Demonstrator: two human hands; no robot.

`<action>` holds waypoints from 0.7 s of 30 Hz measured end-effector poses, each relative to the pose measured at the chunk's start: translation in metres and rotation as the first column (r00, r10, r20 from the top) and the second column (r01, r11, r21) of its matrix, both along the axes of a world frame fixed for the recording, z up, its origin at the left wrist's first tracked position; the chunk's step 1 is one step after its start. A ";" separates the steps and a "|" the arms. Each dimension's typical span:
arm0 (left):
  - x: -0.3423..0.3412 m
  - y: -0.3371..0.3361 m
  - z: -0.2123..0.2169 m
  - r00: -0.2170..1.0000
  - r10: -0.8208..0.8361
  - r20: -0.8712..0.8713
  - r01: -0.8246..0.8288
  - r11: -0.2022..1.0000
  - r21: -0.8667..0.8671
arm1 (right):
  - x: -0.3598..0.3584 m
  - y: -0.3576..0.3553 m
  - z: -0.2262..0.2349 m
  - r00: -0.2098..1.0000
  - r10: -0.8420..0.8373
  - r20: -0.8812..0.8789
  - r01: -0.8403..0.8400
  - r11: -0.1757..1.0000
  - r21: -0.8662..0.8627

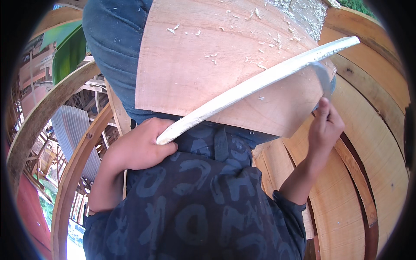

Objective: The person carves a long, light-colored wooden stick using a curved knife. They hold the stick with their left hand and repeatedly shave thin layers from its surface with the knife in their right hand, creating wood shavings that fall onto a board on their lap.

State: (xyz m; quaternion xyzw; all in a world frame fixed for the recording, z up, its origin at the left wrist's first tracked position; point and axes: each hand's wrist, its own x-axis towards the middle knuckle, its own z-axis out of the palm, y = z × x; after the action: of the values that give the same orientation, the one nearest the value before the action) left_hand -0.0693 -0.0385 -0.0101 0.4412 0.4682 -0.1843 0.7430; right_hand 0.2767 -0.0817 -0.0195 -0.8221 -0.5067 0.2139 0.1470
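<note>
My left hand (141, 145) is closed round the near end of a long, slightly curved pale wooden stick (242, 89). The stick slants up to the right, and its far part looks rough along the lower edge. A thin reddish plywood sheet (195, 56) lies across my lap beneath it, sprinkled with curled shavings (277, 41). At the right, my right hand (326, 123) is closed on a knife (322, 77). The blade is smeared by motion and its tip is against or very close to the underside of the stick. My fingers hide the knife's handle.
Curved wooden planks (359, 117) lie to the right, with dark gaps between some. More shavings are heaped (308, 17) beyond the plywood. At the left are curved timber beams (78, 173), a corrugated metal sheet (78, 134) and a green leaf (69, 56).
</note>
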 end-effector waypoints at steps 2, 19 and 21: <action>0.003 0.003 -0.001 1.000 -0.024 -0.001 0.024 1.000 -0.006 | -0.029 -0.004 0.002 0.982 0.187 -0.001 -0.187 0.982 -0.013; 0.006 0.007 0.052 0.981 -0.088 -0.174 0.149 0.915 0.374 | -0.022 -0.014 -0.004 0.962 0.002 -0.273 0.034 0.991 0.128; 0.010 0.002 0.053 0.980 -0.055 -0.189 0.147 0.843 0.518 | -0.029 -0.014 0.004 0.951 0.039 -0.308 0.007 0.989 0.148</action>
State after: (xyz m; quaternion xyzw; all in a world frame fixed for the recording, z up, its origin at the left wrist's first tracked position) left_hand -0.0598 -0.0366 0.0425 0.6359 0.5372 -0.1236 0.5402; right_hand 0.2478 -0.0956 -0.0159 -0.7611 -0.4983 0.3036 0.2834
